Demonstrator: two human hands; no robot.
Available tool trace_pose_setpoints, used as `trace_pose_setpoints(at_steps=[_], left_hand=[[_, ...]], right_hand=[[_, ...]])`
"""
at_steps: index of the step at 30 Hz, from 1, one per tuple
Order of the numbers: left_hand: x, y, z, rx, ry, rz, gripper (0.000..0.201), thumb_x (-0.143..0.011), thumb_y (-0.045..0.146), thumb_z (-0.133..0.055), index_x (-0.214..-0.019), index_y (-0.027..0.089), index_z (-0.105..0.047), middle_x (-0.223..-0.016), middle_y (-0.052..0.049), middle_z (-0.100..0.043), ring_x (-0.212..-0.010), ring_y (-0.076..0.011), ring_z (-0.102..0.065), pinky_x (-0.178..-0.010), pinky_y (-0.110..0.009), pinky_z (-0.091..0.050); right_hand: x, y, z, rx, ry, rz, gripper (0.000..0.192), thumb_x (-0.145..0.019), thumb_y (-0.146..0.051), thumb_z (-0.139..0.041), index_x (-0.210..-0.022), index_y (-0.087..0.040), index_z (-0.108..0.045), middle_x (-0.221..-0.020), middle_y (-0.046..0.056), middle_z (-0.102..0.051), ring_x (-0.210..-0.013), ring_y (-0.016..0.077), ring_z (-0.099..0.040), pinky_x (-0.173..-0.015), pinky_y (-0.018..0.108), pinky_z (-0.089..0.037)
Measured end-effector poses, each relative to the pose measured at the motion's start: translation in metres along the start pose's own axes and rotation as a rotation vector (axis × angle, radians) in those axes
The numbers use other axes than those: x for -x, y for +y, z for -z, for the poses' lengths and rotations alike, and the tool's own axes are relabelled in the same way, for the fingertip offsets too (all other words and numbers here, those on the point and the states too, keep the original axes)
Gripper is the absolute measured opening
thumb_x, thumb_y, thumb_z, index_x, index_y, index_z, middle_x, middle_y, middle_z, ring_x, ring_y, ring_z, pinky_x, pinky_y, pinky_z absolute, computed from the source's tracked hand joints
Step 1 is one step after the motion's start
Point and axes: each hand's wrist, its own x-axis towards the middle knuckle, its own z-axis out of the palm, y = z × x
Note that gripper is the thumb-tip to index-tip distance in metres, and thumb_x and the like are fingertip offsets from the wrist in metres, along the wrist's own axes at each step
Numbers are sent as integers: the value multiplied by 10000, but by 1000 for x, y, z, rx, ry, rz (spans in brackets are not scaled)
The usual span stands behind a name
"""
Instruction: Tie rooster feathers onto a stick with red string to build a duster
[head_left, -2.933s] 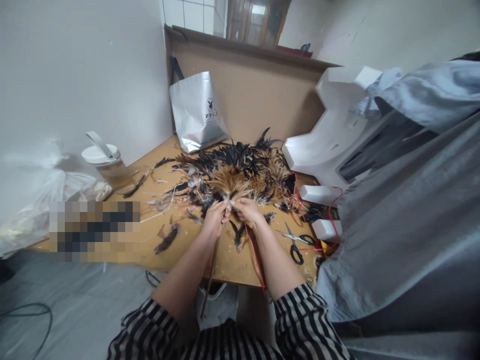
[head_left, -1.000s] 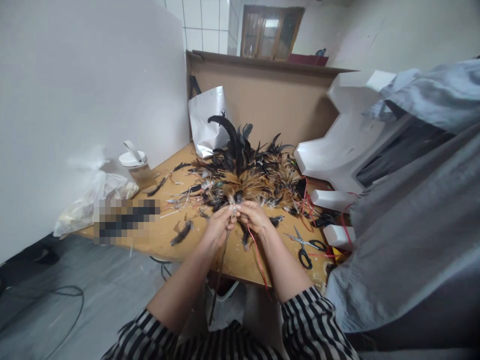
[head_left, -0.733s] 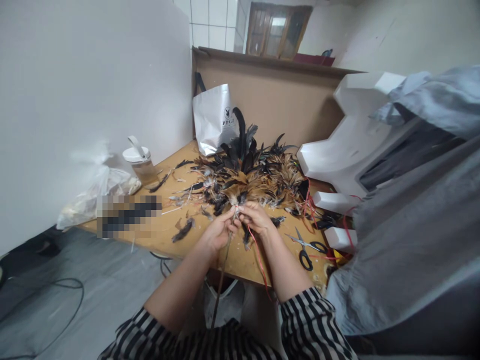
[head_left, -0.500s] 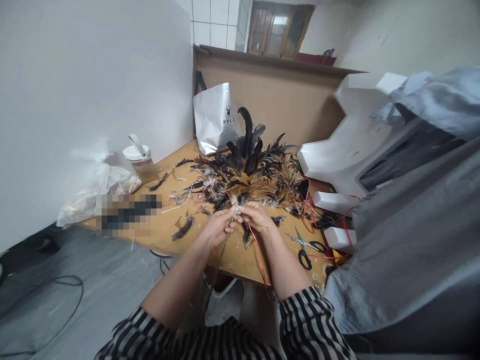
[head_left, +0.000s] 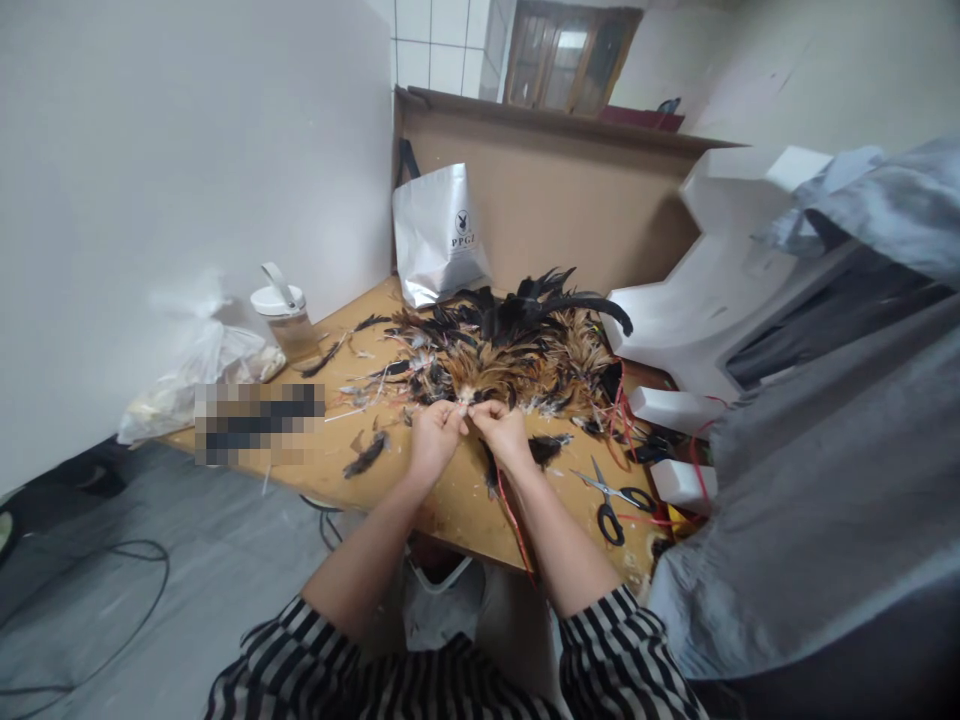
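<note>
Standing half a second ago, the long black tail feathers of the feather bundle [head_left: 517, 345] now lie flat, their tips curling to the right toward the white foam block [head_left: 675, 290]. Both hands meet at the quill end of this bundle, low on the desk [head_left: 330, 455]. Left hand [head_left: 433, 440] and right hand [head_left: 501, 432] pinch there, fingertips almost touching, wrists bent down. A red string [head_left: 511, 520] runs from the right hand over the desk edge. Scissors [head_left: 609, 495] lie near, to the right.
</note>
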Motion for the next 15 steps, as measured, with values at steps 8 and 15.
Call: trace_pose_setpoints(at_steps=[8,15], left_hand=[[-1,-9,-10,-541,87,-216,247,-841,274,-409,-733,159,-600,-664,-60,-610,-632,-164,-548,-632,-269,-382],[12,-14,-16,-419,52,-335,278,-829,188,-407,-1023,157,-604,-954,-119,-627,-908,-211,-560,-831,-348,-414]], right_hand=[[1,1,-4,-6,101,-126,240,-605,-377,-650,-571,-142,-620,-519,-14,-562,-485,94,-445,-508,223,-346],[-2,5,0,-89,56,-99,303,-569,-414,-674,-497,-148,-548,-497,-19,-532,-489,89,-443,-500,219,-344]])
